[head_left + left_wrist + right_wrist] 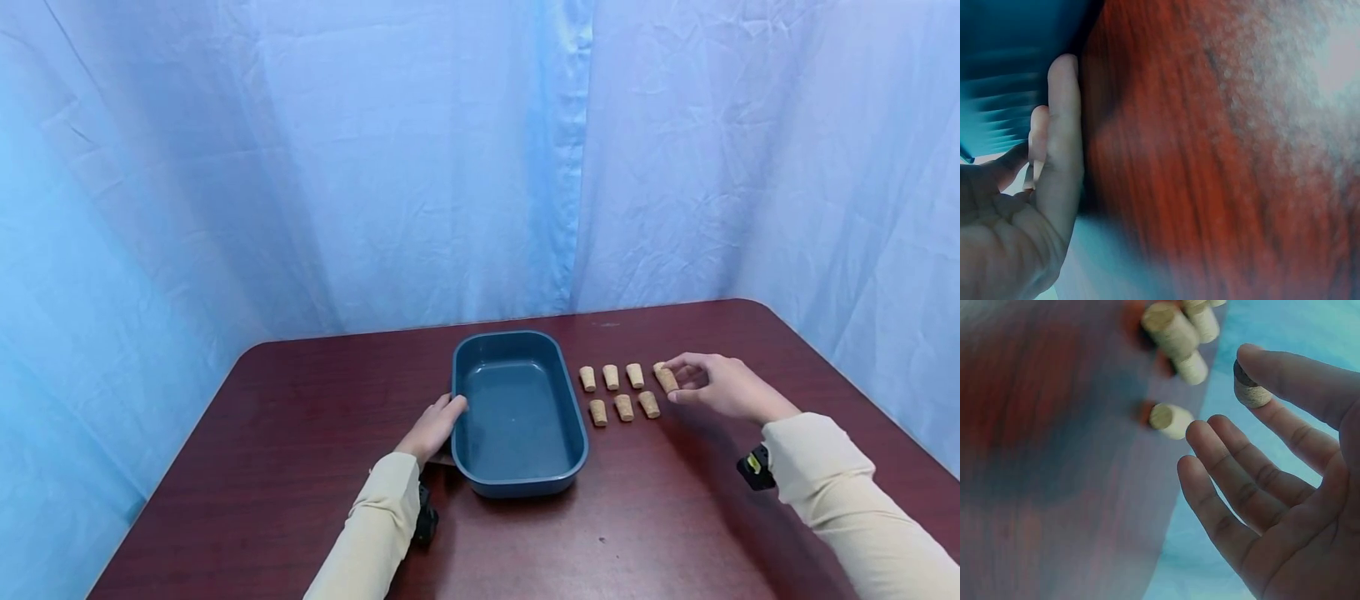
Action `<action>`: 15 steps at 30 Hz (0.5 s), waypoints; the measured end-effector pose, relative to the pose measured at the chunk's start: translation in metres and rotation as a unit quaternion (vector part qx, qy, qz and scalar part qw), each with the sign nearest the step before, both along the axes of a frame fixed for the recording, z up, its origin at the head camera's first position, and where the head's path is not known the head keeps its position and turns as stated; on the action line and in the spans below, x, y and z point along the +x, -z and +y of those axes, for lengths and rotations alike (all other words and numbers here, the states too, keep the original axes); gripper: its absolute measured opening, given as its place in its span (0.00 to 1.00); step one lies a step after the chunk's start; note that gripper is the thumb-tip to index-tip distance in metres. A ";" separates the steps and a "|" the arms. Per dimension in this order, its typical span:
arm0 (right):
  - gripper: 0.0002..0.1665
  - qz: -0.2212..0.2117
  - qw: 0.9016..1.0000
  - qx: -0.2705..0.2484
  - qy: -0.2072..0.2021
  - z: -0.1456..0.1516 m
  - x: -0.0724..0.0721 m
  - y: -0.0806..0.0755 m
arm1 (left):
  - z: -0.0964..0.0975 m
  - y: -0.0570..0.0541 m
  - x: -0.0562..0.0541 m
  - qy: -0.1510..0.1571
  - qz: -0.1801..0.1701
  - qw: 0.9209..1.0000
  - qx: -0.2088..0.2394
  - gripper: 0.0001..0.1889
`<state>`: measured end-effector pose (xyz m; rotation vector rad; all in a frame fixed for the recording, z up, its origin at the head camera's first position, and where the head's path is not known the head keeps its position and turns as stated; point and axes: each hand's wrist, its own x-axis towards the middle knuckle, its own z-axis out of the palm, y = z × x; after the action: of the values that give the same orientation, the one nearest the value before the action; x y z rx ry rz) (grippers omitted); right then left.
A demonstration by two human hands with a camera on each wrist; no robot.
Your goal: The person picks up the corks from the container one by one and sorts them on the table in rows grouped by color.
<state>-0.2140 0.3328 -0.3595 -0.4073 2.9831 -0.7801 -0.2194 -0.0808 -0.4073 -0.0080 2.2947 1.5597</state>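
A deep blue rectangular plastic basin [513, 417] sits mid-table with nothing inside. My left hand [435, 429] grips its left side, thumb at the rim; in the left wrist view, the fingers [1063, 137] lie along the basin's ribbed outer surface, close to the tabletop. On the right, my right hand [716, 387] pinches a tapered cork stopper [666, 381] between thumb and index finger. The right wrist view shows this cork [1252, 395] held off the table, the other fingers [1216, 506] spread. Behind it, another cork [659, 366] is partly hidden.
Several cork stoppers stand right of the basin in two rows, a back row [611, 377] and a front row [623, 407]. The dark red wooden table [315, 433] reaches back to pale blue curtains [420, 183]. Wrist cameras [756, 467] are strapped to both forearms.
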 end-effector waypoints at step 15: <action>0.24 -0.016 0.999 0.031 0.012 0.010 -0.002 0.023 | 0.001 -0.001 0.000 0.001 -0.001 1.000 -0.002 0.37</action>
<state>-0.2160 0.3428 -0.3825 -0.3543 2.9790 -0.6885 -0.2194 -0.0803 -0.4067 -0.0098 2.2950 1.5537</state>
